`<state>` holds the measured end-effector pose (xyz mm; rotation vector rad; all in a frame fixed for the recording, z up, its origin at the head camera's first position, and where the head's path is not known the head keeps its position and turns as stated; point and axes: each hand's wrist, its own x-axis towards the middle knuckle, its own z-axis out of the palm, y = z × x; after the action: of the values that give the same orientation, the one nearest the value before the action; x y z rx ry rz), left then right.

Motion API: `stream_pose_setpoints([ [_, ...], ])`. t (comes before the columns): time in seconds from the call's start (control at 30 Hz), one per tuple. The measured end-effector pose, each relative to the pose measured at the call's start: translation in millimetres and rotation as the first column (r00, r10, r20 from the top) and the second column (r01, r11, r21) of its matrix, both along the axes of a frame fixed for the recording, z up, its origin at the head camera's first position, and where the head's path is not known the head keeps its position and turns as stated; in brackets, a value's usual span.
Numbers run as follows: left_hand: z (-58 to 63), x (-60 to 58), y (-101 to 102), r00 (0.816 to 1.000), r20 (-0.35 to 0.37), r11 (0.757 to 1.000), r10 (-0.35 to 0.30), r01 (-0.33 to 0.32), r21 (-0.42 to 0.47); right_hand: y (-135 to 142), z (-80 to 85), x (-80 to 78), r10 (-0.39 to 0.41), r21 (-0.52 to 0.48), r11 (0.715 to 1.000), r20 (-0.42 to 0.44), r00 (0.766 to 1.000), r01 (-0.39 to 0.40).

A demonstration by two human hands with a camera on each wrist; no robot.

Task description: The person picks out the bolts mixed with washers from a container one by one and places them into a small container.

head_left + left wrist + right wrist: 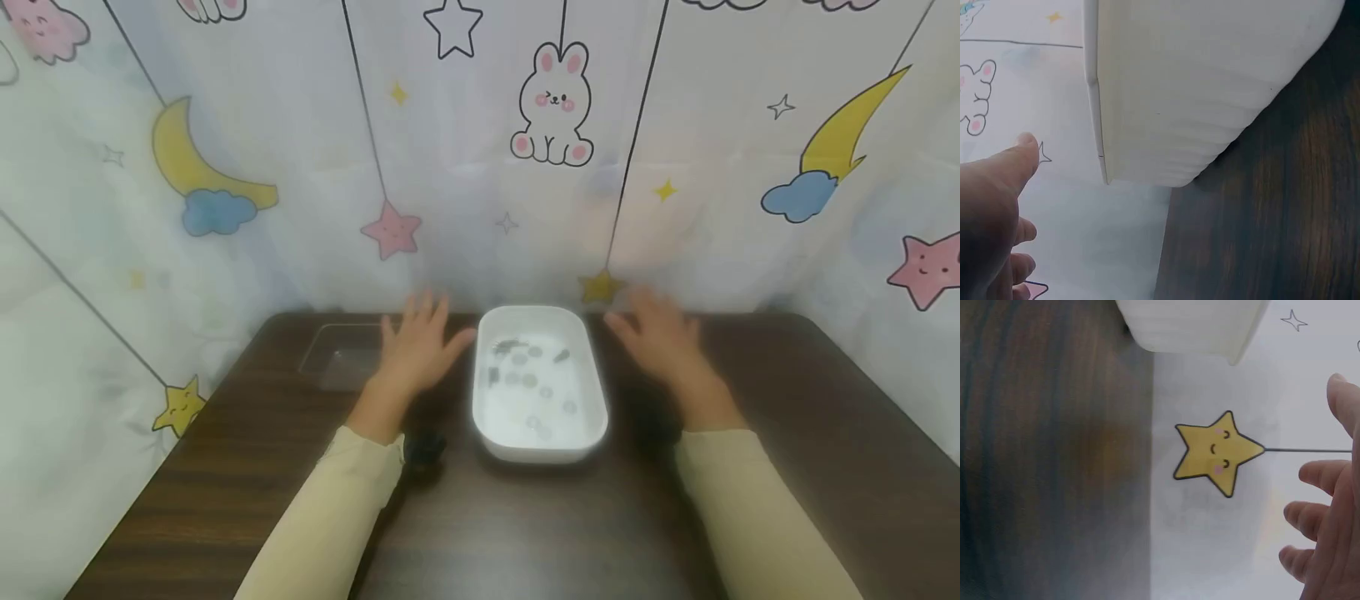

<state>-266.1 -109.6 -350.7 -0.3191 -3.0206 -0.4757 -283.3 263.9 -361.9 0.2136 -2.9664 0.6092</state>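
Observation:
A white rectangular tub (540,454) stands in the middle of the dark wooden table, with several small round pieces and a few dark bits (510,345) on its inside floor, too small to name. To its left, my left hand (422,346) is spread with nothing in it, thumb toward the tub's rim. On the other side my right hand (663,337), slightly blurred, also has its fingers apart and holds nothing. The tub's outer wall (1197,81) fills much of the left wrist view, beside the left thumb (1013,161). In the right wrist view the tub (1191,325) shows at the top, apart from the fingers.
A shallow clear plastic tray (337,358) lies at the back left of the table (525,533), partly behind the left hand. Right behind the table's far edge hangs a white curtain (465,150) printed with stars, moons and rabbits.

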Motion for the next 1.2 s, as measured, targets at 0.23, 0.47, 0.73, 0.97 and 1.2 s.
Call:
stream_pose_setpoints([
  [0.23, 2.0, 7.9, -1, 0.999, 0.012, 0.999, -0.042, 0.042, -0.012, -2, 15.9, -1.6, 0.024, 0.015, 1.0, -0.02, 1.0, -0.023],
  [0.47, 4.6, 27.1, 0, 0.991, 0.034, 0.992, -0.127, 0.127, -0.003, -21, 42.5, 3.2, 0.075, 0.012, 0.997, -0.119, 0.99, -0.074],
  [0.73, 6.6, 62.7, 1, 0.964, 0.087, 0.968, -0.251, 0.25, 0.018, -58, 76.3, 12.6, 0.134, -0.038, 0.989, -0.184, 0.974, -0.143],
  [0.97, -2.3, 81.8, 3, 0.94, 0.088, 0.944, -0.33, 0.326, 0.057, -92, 86.8, 17.2, 0.145, -0.035, 0.988, -0.081, 0.986, -0.148],
  [1.2, -13.8, 87.1, 3, 0.918, 0.008, 0.917, -0.396, 0.396, 0.052, -126, 73.3, 9.4, 0.243, -0.063, 0.969, 0.038, 0.969, -0.24],
])
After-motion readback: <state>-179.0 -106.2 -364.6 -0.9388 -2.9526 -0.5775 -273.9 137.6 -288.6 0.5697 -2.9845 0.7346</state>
